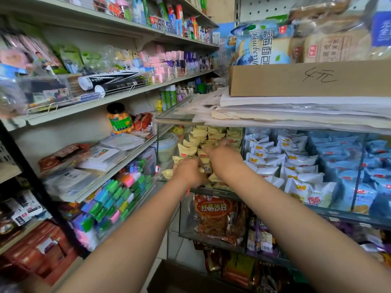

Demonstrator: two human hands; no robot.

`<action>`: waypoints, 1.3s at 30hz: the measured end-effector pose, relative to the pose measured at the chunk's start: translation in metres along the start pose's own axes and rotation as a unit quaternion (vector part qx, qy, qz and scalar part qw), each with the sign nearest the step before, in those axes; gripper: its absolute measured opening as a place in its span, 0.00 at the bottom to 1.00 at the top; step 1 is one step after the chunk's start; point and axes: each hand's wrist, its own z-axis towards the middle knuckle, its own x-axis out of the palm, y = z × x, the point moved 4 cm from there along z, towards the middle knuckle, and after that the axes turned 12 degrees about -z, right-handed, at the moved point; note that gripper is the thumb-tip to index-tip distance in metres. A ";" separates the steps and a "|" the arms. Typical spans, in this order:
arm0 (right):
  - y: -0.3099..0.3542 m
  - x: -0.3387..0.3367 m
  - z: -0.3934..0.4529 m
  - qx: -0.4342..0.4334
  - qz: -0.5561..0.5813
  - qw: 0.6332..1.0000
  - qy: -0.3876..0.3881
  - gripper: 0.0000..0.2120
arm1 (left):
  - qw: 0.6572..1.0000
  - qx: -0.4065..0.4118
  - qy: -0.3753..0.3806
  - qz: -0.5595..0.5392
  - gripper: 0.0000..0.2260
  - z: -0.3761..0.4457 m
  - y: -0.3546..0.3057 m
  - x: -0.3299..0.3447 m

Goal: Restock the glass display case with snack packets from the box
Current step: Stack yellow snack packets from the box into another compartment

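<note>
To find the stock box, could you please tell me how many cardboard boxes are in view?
2. One hand-marked box sits on the papers atop the glass case; an open box lies below, at the picture's bottom edge. More may be hidden.

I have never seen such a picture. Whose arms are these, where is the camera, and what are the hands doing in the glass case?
There is no machine here. A person wears one camera on the head, looking forward and down, so both arms reach away from you. The left hand and the right hand are inside the glass display case, among the pale yellow snack packets. The left hand's fingers curl round some of them; the right hand's grip is hidden. White packets fill the next compartment. A dark box sits at the bottom edge.
</note>
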 end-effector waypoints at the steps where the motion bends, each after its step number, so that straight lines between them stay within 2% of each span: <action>1: 0.000 0.000 -0.002 0.001 -0.015 1.000 -0.007 0.31 | 1.000 0.010 0.018 0.007 0.26 0.000 0.001 -0.003; 5: 0.004 0.003 0.008 0.028 -0.090 0.995 -0.006 0.36 | 0.997 0.043 0.031 0.049 0.29 -0.004 0.006 -0.022; 7: 0.006 0.006 0.009 0.033 -0.094 0.995 0.010 0.32 | 0.997 0.048 0.029 0.052 0.29 -0.006 0.008 -0.027; 9: 0.010 0.008 0.010 0.009 -0.054 0.998 0.033 0.23 | 0.998 0.052 0.025 0.034 0.27 -0.007 0.010 -0.027; 11: 0.013 0.007 0.008 -0.005 -0.011 0.999 0.046 0.19 | 0.998 0.063 0.014 0.024 0.24 -0.009 0.008 -0.025; 15: 0.017 0.011 0.004 -0.007 0.015 0.999 0.046 0.22 | 0.996 0.087 -0.006 0.017 0.21 -0.012 0.004 -0.018; 17: 0.018 0.018 0.002 -0.028 -0.001 0.996 0.086 0.29 | 0.996 0.086 0.001 0.002 0.20 -0.011 0.006 -0.017; 19: 0.016 0.017 -0.001 -0.058 -0.027 0.989 0.133 0.33 | 0.996 0.083 0.042 -0.007 0.21 -0.010 0.009 -0.019; 21: 0.012 0.007 -0.002 -0.091 -0.046 0.982 0.162 0.29 | 0.992 0.075 0.084 -0.051 0.21 -0.009 0.011 -0.026; 22: 0.011 0.001 -0.001 -0.103 -0.039 0.980 0.164 0.27 | 0.990 0.078 0.076 -0.088 0.17 -0.010 0.013 -0.032; 24: 0.010 -0.012 0.005 -0.109 0.008 0.987 0.116 0.20 | 0.986 0.093 -0.014 -0.136 0.09 -0.010 0.017 -0.046; 26: 0.013 -0.018 0.021 -0.074 0.067 0.995 0.026 0.12 | 0.984 0.103 -0.109 -0.100 0.11 -0.007 0.023 -0.051; 27: 0.016 -0.019 0.028 -0.049 0.093 0.994 -0.005 0.11 | 0.985 0.104 -0.115 -0.071 0.13 -0.004 0.024 -0.049; 31: 0.028 -0.005 0.060 0.006 0.134 0.990 -0.030 0.30 | 0.994 0.105 -0.034 -0.012 0.26 0.010 0.021 -0.029; 33: 0.031 0.006 0.075 0.010 0.137 0.991 -0.011 0.33 | 0.994 0.104 -0.017 0.018 0.29 0.019 0.022 -0.026; 35: 0.031 0.018 0.087 0.017 0.125 0.992 0.014 0.30 | 0.994 0.098 0.005 0.047 0.28 0.026 0.025 -0.024; 37: 0.029 0.025 0.093 0.011 0.088 0.996 0.032 0.18 | 0.992 0.098 0.027 0.071 0.28 0.031 0.026 -0.021; 39: 0.025 0.023 0.097 0.016 0.068 0.997 0.033 0.13 | 0.992 0.104 0.018 0.076 0.26 0.032 0.025 -0.021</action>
